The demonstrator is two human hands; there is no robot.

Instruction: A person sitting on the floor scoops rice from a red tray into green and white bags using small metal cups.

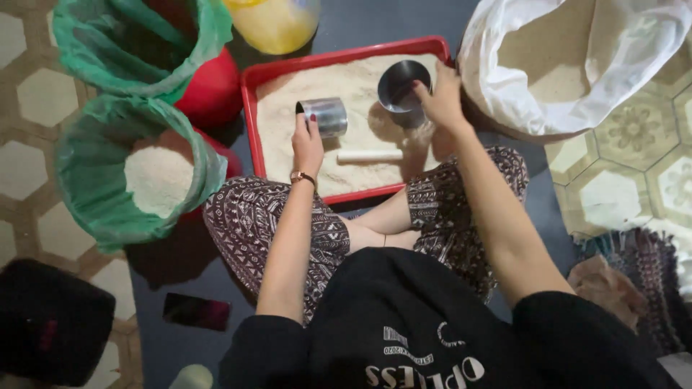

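Hexagon-patterned floor tiles (29, 94), perhaps a dark mat (155, 338)

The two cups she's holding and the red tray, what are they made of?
The two cups, one in the left hand and one in the right hand, look like shiny metal: grey, with bright reflections. The red tray looks like smooth plastic, judging by its even glossy colour, though that is less sure.

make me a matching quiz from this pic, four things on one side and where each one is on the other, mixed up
Things:
1. metal cup lying on its side
2. metal cup standing upright
3. white stick
4. dark phone

Places:
A. on the floor beside the person's left knee
B. held by the left hand over the red tray
C. lying flat on the grain in the tray
D. under the right hand at the tray's far right

Pairs: 1-B, 2-D, 3-C, 4-A
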